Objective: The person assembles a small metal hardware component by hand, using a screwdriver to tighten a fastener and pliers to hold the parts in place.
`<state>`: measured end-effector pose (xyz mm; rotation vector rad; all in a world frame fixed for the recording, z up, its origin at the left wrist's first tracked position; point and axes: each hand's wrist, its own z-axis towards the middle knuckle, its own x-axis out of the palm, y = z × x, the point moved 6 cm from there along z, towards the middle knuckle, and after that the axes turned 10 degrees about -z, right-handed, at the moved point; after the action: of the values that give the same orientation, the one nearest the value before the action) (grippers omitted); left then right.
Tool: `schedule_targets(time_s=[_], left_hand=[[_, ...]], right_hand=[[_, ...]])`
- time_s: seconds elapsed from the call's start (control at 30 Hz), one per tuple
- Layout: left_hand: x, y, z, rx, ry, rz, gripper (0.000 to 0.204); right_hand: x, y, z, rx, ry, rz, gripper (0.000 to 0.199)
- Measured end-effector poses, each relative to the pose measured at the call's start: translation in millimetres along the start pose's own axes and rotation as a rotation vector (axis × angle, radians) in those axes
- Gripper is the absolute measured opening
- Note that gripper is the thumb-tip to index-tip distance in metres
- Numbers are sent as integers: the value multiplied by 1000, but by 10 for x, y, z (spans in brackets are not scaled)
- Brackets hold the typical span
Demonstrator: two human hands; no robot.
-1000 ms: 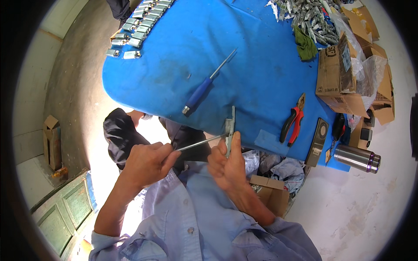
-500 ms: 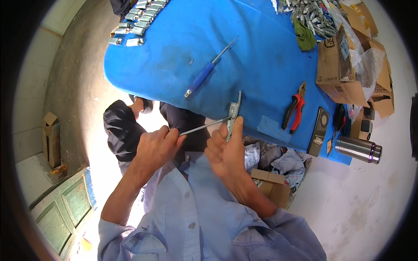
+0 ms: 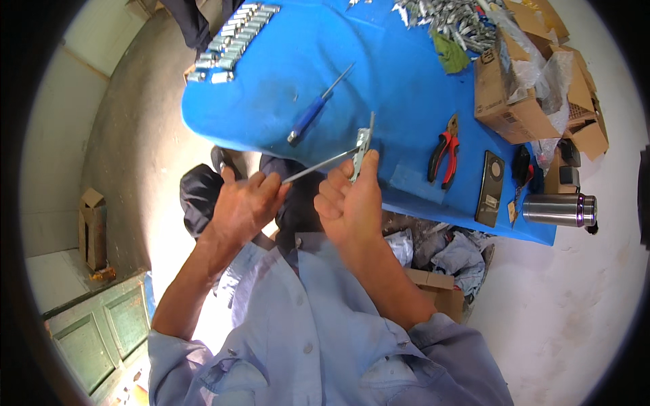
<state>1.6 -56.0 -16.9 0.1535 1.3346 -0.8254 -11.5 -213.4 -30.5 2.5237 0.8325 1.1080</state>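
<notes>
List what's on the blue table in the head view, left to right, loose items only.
Row of small metal parts → blue-handled screwdriver → red-handled pliers → flat black plate → steel flask at the right edge. The cardboard boxes and the metal pile overlap, so they are left out.

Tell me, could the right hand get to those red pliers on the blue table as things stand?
Probably not straight away: the right hand grips a metal piece. The red pliers lie uncovered on the blue table.

A makeshift workshop. On the blue bench lie pliers and a screwdriver (blue-handled). Metal parts line its far edge.
</notes>
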Motion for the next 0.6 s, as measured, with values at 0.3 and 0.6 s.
schedule_targets(time_s=[0.3, 0.6], left_hand=[[-476, -12, -541, -419, 12, -612, 42], [-598, -443, -817, -563, -47, -1019, 26]], right_hand=[[-199, 352, -341, -438, 145, -605, 51], [-12, 208, -470, -564, 326, -662, 44]])
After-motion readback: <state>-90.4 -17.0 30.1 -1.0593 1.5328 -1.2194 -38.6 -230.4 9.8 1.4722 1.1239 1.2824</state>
